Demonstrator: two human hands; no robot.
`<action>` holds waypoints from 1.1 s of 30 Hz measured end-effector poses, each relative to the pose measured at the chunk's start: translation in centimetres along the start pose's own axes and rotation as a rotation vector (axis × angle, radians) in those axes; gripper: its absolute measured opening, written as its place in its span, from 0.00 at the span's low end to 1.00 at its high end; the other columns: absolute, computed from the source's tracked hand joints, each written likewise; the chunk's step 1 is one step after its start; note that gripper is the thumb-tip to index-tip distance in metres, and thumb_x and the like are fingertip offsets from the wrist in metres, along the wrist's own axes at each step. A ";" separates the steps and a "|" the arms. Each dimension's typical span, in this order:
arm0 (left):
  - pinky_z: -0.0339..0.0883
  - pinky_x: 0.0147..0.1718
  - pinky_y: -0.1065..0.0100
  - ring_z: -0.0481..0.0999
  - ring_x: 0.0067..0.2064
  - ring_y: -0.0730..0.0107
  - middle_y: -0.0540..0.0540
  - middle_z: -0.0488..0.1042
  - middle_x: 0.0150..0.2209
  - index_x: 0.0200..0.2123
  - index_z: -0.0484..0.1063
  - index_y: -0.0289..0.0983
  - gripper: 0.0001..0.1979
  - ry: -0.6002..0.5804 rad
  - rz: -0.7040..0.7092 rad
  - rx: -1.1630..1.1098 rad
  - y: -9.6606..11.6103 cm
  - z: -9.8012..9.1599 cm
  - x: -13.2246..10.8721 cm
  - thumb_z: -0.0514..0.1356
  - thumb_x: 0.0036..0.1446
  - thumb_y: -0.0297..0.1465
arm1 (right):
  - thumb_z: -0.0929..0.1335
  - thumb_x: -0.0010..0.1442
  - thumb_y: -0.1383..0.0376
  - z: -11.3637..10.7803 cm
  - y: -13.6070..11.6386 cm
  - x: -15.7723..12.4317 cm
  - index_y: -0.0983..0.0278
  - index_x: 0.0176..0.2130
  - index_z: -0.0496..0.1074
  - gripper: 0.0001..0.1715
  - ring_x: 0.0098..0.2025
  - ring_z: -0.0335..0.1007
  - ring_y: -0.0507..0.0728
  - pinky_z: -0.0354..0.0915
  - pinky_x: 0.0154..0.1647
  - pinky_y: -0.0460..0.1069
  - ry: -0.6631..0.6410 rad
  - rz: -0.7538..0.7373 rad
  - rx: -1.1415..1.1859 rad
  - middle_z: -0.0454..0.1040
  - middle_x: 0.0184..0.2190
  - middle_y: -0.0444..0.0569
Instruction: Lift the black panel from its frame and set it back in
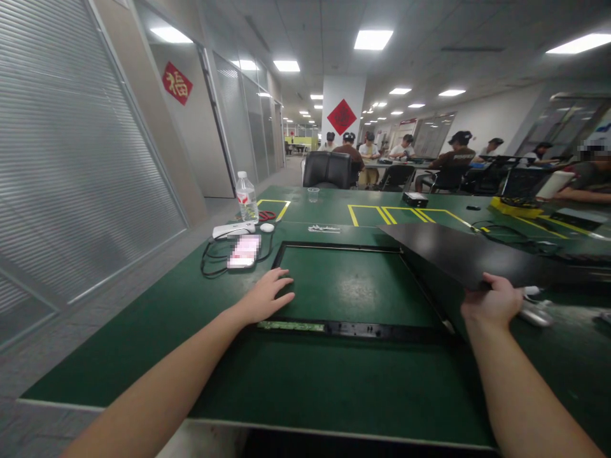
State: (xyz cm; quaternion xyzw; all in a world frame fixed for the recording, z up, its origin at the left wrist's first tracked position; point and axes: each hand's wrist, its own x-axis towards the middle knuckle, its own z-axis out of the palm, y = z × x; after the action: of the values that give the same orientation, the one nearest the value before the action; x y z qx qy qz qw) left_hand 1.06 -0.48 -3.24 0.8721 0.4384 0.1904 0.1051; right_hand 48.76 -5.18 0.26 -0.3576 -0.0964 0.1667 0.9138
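A black rectangular frame point(377, 330) lies flat on the green table, with a green strip along the left part of its near side. My left hand point(265, 296) rests over the frame's left side, fingers spread and holding nothing. At the right, my right hand point(494, 302) grips the near edge of a thin dark flat panel point(449, 251), thumb on top. The panel is tilted and raised above the frame's right side; its far right part blurs into dark things behind it.
Left on the green table point(143, 343) are a water bottle point(247, 198), a phone point(244, 251), a white device point(233, 230) with black cable and red-handled scissors point(267, 215). Farther back stand a plastic cup point(313, 194) and a small black box point(415, 200). People sit at tables beyond.
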 end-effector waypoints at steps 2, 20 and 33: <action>0.57 0.67 0.44 0.64 0.69 0.45 0.34 0.70 0.65 0.57 0.77 0.37 0.27 0.000 0.012 0.002 -0.1 0.1 0.0 0.55 0.66 0.48 | 0.65 0.35 0.77 -0.2 0.0 0.2 0.57 0.36 0.57 0.27 0.32 0.70 0.49 0.71 0.26 0.42 0.032 -0.042 -0.002 0.64 0.31 0.36; 0.58 0.66 0.45 0.67 0.66 0.45 0.33 0.72 0.63 0.57 0.77 0.38 0.26 -0.010 0.016 -0.035 0.0 -0.1 0.1 0.57 0.64 0.47 | 0.66 0.38 0.76 -1.1 0.4 0.6 0.55 0.38 0.55 0.28 0.37 0.73 0.52 0.74 0.30 0.45 0.079 0.055 -0.056 0.68 0.34 0.36; 0.57 0.67 0.45 0.66 0.67 0.45 0.32 0.69 0.64 0.57 0.77 0.37 0.25 -0.005 0.024 -0.015 -0.1 0.0 0.1 0.58 0.64 0.46 | 0.65 0.40 0.77 -2.3 1.7 2.6 0.55 0.43 0.58 0.32 0.34 0.74 0.51 0.75 0.27 0.46 0.043 0.189 -0.070 0.71 0.38 0.37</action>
State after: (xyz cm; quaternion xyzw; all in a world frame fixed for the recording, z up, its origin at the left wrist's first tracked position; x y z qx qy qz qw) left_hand 1.07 -0.35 -3.22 0.8769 0.4262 0.1926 0.1105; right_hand 51.41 -4.50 -2.40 -0.4002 -0.0484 0.2409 0.8829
